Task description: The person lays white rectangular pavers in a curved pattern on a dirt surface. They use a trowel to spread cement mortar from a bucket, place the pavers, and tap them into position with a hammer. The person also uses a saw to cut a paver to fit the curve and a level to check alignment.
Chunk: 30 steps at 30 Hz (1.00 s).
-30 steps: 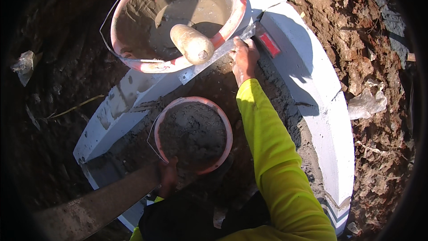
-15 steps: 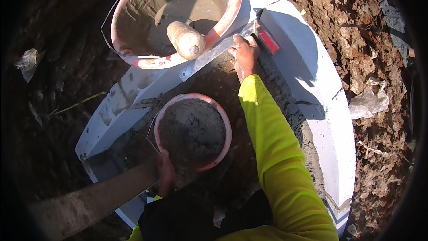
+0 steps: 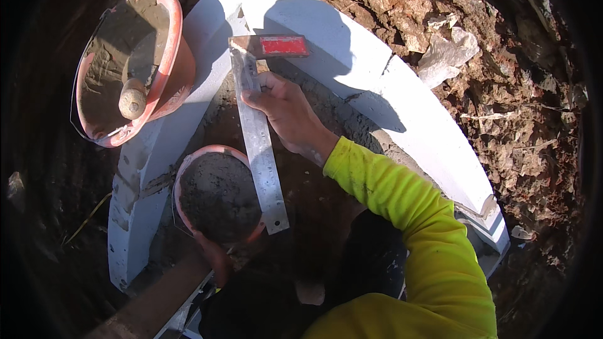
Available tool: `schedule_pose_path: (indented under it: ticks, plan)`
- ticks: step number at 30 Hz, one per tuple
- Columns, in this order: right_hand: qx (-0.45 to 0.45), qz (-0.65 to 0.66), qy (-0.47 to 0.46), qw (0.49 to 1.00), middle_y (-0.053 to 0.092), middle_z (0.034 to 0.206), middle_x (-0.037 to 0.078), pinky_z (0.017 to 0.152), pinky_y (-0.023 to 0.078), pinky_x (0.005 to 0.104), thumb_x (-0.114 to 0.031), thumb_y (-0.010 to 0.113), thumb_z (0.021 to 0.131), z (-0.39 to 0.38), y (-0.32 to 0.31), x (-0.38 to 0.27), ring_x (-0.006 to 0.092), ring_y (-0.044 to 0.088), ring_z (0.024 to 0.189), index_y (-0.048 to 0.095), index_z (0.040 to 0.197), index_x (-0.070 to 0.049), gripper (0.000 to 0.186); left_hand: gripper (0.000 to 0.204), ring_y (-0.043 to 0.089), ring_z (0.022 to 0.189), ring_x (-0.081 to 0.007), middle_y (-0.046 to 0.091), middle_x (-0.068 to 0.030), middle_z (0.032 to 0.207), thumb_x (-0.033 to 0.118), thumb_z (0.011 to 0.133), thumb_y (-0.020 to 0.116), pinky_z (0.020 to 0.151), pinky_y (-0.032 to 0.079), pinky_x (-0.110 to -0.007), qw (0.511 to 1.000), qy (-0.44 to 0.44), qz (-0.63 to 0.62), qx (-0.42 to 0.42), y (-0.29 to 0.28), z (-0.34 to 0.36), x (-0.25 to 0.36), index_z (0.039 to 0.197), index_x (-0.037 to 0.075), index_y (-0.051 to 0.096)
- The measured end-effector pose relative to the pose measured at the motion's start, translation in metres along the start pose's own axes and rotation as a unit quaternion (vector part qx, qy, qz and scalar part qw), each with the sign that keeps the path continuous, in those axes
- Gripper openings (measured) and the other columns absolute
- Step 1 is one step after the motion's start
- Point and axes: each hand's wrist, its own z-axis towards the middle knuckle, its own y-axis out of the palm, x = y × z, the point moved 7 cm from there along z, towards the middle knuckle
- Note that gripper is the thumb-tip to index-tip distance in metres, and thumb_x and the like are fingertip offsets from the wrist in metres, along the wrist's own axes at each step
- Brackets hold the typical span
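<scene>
My right hand [image 3: 286, 108] grips a try square by its metal blade [image 3: 267, 176], near where the blade meets the stock with a red panel [image 3: 282, 45]. The blade slants down across the rim of a small orange bucket [image 3: 217, 194] of grey mortar. In shadow, my left hand [image 3: 217, 259] is at that bucket's near rim, by the end of a wooden board [image 3: 157, 295]; its fingers are too dark to read. Behind the square is a white block wall [image 3: 301, 16] with a joint at its far corner.
A larger orange bucket [image 3: 164, 85] of mortar stands tilted at the left wall, a rounded tool handle [image 3: 133, 99] poking over its rim. White blocks [image 3: 433, 132] curve down the right side. Rough brown soil [image 3: 521, 88] and crumpled plastic [image 3: 449, 56] lie outside the wall.
My right hand has drawn the try square away from the wall corner and turned it, so its blade now points toward me. The view has shifted, and my left hand stays by the small bucket.
</scene>
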Motion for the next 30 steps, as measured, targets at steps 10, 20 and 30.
schedule_pose_path:
  ticks: [10,20,30]
  plan:
    - [0.169,-0.370,0.100,0.908,0.054,0.087,-0.002,0.074,0.042,0.0236,-0.016,0.064,0.096,-0.354,-0.193,-0.118,0.0056,0.048,0.083,0.063,0.109,-0.003,0.018,0.048,0.055,0.119,-0.0235,0.054,-0.0161,0.133,0.033,0.104,0.048,0.102,0.041,-0.034,0.987,0.120,0.106,-0.018,0.008,0.004,0.025,0.134,-0.004,0.051]
    - [0.623,-0.308,0.209,0.688,0.046,0.066,-0.004,0.057,0.036,0.0318,-0.050,0.064,0.093,-0.735,-0.298,0.017,0.0104,0.039,0.064,0.058,0.083,-0.001,0.050,0.039,0.057,0.111,-0.0211,0.057,-0.0142,0.125,0.025,0.102,0.052,0.097,0.044,-0.032,0.966,0.110,0.204,-0.114,0.008,-0.022,0.042,0.128,-0.003,0.055]
    - [0.632,-0.435,0.305,0.564,0.061,0.069,0.014,0.066,0.046,0.0396,-0.043,0.068,0.088,-0.842,-0.337,0.215,0.0249,0.056,0.065,0.061,0.085,0.005,0.048,0.030,0.060,0.104,-0.0187,0.061,-0.0123,0.117,0.017,0.100,0.056,0.092,0.046,-0.031,0.879,0.347,0.176,-0.275,0.077,-0.108,0.184,0.123,-0.003,0.058]
